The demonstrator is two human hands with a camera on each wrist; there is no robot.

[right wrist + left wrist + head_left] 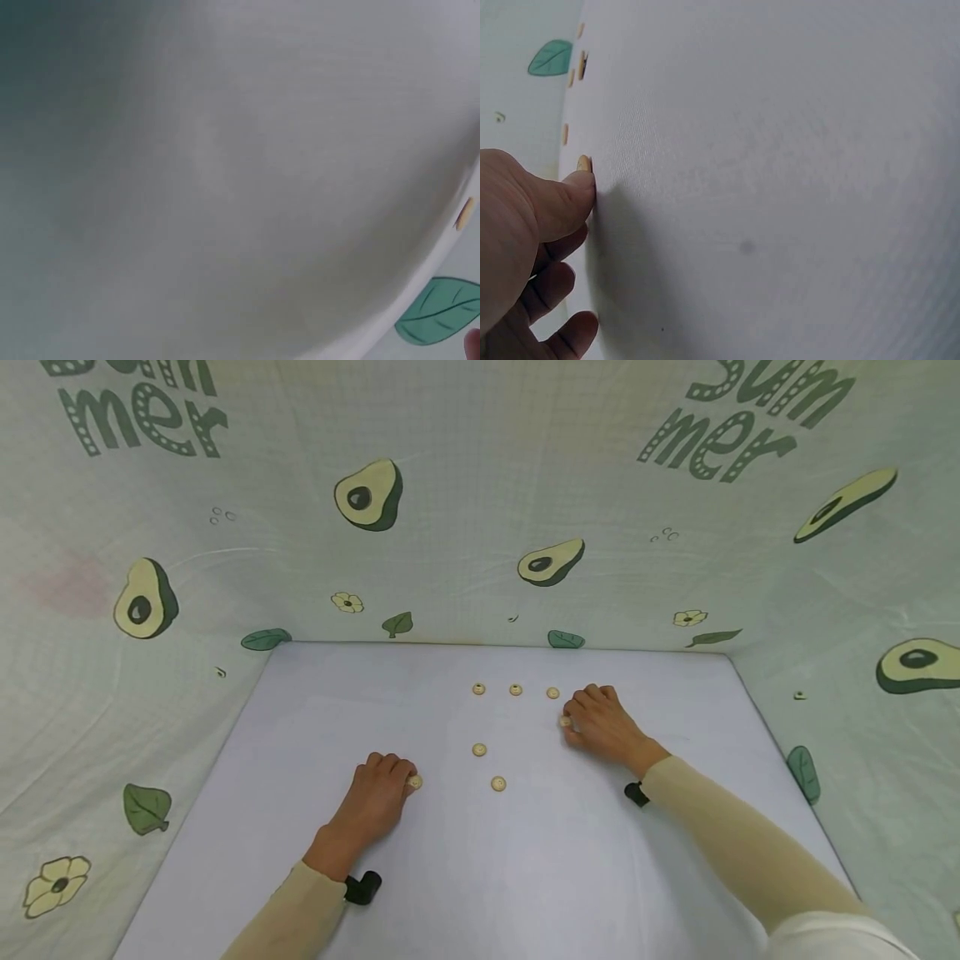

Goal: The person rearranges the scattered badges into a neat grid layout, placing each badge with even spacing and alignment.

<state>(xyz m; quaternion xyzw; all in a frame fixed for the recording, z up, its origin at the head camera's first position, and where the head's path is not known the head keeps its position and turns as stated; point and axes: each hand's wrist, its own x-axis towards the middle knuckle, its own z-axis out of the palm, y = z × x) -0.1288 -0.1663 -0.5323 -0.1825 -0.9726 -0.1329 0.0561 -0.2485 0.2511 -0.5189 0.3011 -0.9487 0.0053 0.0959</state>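
Observation:
Small round beige buttons lie on a white tabletop (570,860). My left hand (378,793) pinches one button (416,782) at the table surface, left of centre. In the left wrist view the thumb (574,195) lies against that button (584,163), and the other fingers are bent beneath. Farther right, my right hand (603,722) holds another button (566,721) between thumb and fingers. Only a fingertip (472,343) of this hand shows at the edge of the right wrist view, where one button (464,214) is seen edge-on.
Three buttons stand in a row at the back: a left one (478,689), a middle one (515,690) and a right one (552,692). Two more, an upper button (479,749) and a lower button (498,784), lie between the hands. Avocado-printed cloth (450,585) surrounds the table.

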